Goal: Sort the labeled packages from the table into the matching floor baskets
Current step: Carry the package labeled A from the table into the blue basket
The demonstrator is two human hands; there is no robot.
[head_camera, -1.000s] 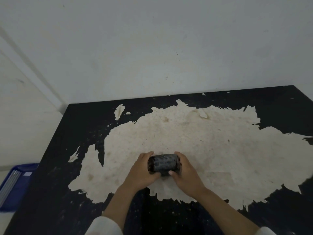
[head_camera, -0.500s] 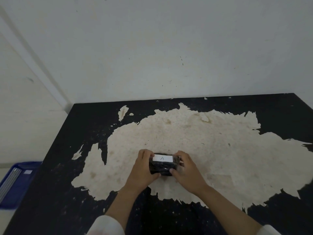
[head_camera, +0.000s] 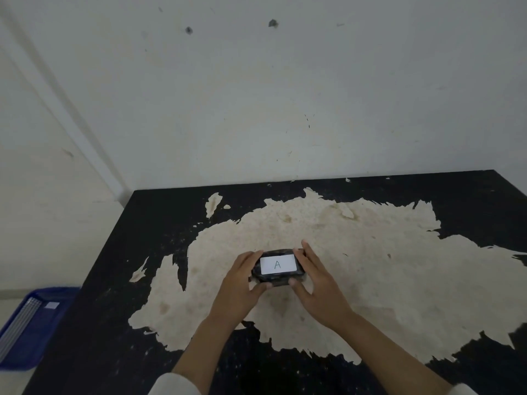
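Note:
A small black package (head_camera: 278, 267) with a white label marked "A" sits between both my hands over the middle of the table (head_camera: 171, 223). My left hand (head_camera: 238, 289) grips its left end and my right hand (head_camera: 316, 286) grips its right end. The label faces up toward me. A blue floor basket (head_camera: 25, 329) lies on the floor to the left of the table; a small white tag shows inside it, too small to read.
The tabletop is black with a large worn beige patch in its middle. A white wall stands right behind the table's far edge. The table's left edge runs diagonally beside the blue basket.
The package has been rolled in my hands so its white "A" label now faces fully up. The view has tilted upward, showing more wall.

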